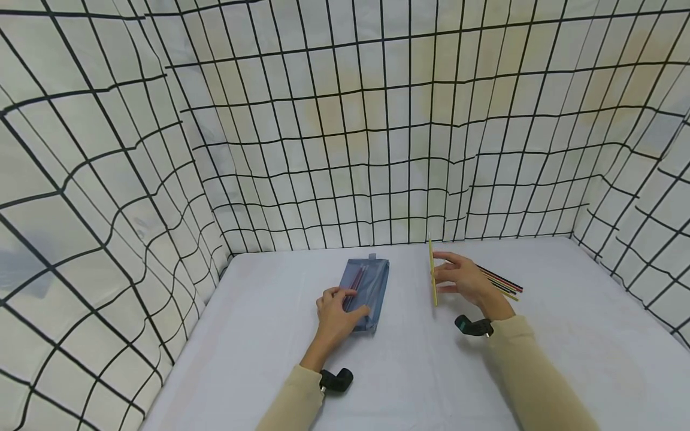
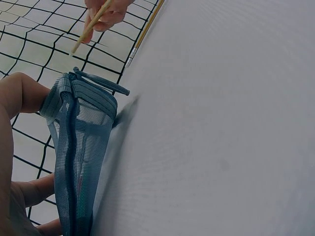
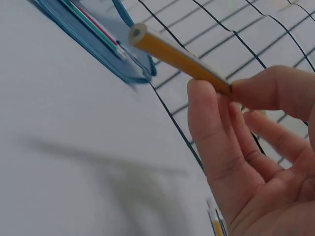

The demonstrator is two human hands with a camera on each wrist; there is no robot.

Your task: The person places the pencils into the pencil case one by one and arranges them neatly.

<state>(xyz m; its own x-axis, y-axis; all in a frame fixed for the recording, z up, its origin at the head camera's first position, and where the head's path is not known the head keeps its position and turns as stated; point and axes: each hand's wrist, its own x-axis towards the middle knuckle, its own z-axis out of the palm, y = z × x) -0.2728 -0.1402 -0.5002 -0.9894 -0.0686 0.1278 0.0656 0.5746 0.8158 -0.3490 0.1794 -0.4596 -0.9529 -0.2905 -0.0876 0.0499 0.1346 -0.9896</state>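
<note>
Tabletop (image 1: pixel 409 377) in white, blue pouch (image 1: pixel 374 292) on it, black netting (image 1: pixel 383 40) (wavy) behind

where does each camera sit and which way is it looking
Head: worn on the head, looking forward and down across the white table; left hand, right hand and both sleeves show.
Left wrist: worn there, looking at the blue pouch end-on; the left hand shows at the left edge, the right at the top.
Right wrist: worn there, looking at the right hand's yellow pencil, pouch beyond; only the right hand shows.
Shared: both wrist views show the pouch and yellow pencil.
</note>
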